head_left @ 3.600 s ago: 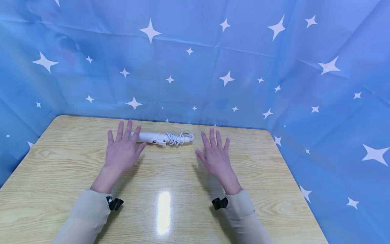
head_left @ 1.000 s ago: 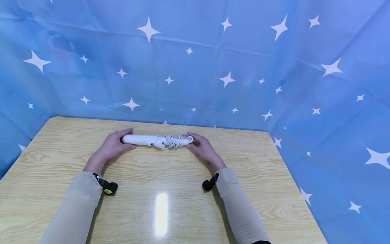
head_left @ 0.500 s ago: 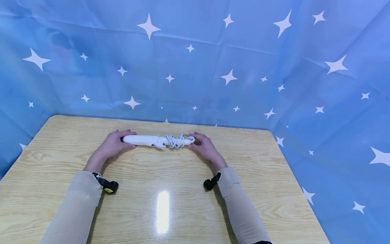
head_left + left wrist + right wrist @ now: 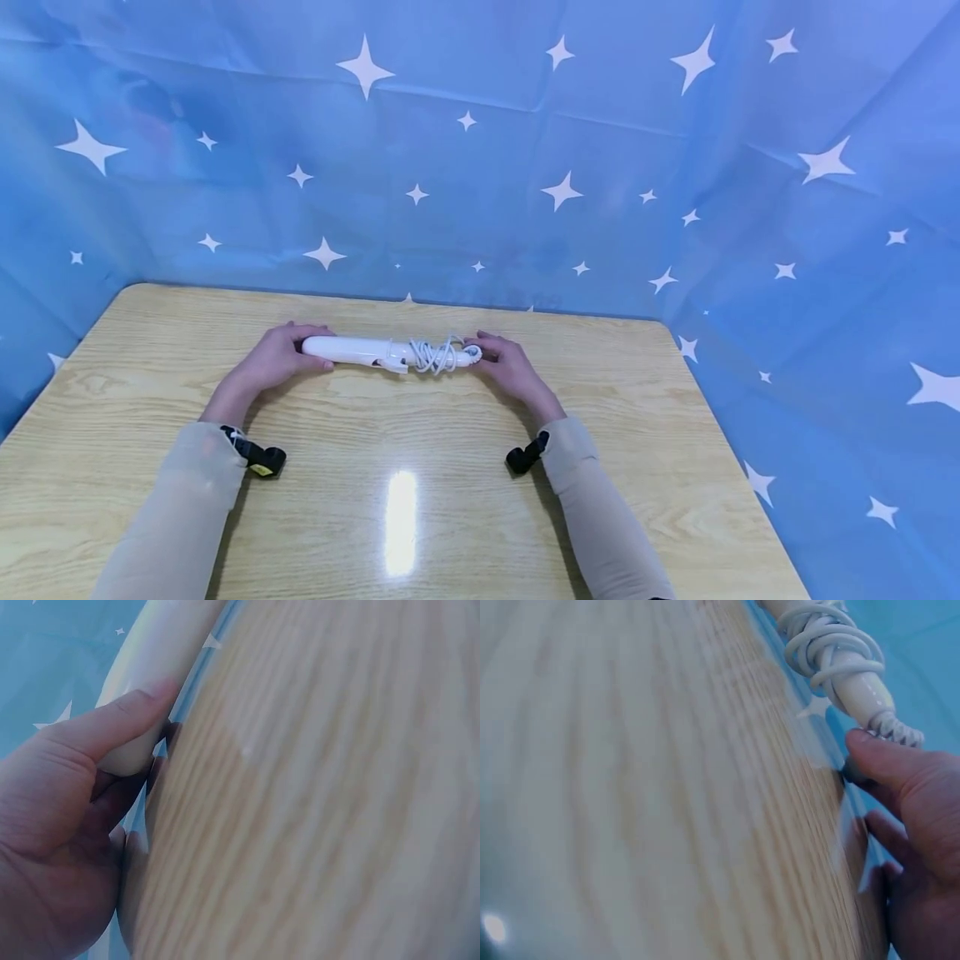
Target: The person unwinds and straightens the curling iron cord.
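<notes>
A white curling iron (image 4: 347,349) lies crosswise near the back of the table, its pale cord (image 4: 435,357) wound round the thinner right part. A small lever sticks out at its middle. My left hand (image 4: 274,357) grips the thick left end, thumb on the near side and fingers behind; in the left wrist view the thumb (image 4: 124,720) presses along the barrel (image 4: 161,652). My right hand (image 4: 512,367) pinches the other end, where the cord leaves the handle. In the right wrist view, the thumb (image 4: 881,757) is right at the ribbed cord sleeve (image 4: 896,731).
The light wood table (image 4: 405,433) has a bright lamp reflection at its front middle. Behind it and along its sides hangs a blue cloth (image 4: 480,167) with white stars. Black wrist cameras (image 4: 264,460) sit on both cuffs.
Both hands were spread flat over the table at first, then closed round the curling iron's two ends. Over the last half second the right end has shifted slightly toward me.
</notes>
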Demonstrator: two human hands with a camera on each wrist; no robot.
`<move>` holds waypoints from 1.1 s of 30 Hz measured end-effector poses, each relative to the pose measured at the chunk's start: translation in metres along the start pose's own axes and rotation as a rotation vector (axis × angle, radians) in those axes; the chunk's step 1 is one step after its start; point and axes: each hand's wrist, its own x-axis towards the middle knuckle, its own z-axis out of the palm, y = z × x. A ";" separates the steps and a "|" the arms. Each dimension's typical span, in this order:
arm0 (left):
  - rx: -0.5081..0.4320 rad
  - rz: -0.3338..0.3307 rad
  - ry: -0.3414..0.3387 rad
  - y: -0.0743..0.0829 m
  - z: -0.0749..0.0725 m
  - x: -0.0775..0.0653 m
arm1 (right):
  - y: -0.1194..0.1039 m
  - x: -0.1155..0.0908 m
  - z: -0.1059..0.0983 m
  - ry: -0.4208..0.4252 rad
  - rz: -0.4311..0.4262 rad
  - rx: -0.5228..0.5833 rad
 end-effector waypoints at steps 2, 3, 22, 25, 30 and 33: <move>-0.003 -0.011 -0.001 -0.001 0.000 -0.001 | 0.000 -0.002 0.000 0.010 -0.011 -0.003; -0.005 -0.014 -0.004 0.000 0.000 -0.002 | 0.000 -0.003 0.000 0.016 -0.013 -0.007; -0.142 -0.072 -0.024 0.006 -0.006 -0.021 | -0.024 -0.026 -0.008 0.023 -0.058 -0.034; -0.159 -0.065 -0.019 0.008 -0.007 -0.024 | -0.030 -0.028 -0.010 0.035 -0.072 -0.062; -0.198 -0.042 -0.002 0.012 -0.008 -0.027 | -0.043 -0.034 -0.016 0.056 -0.095 -0.098; -0.230 -0.027 0.024 0.014 -0.008 -0.028 | -0.050 -0.038 -0.019 0.061 -0.107 -0.109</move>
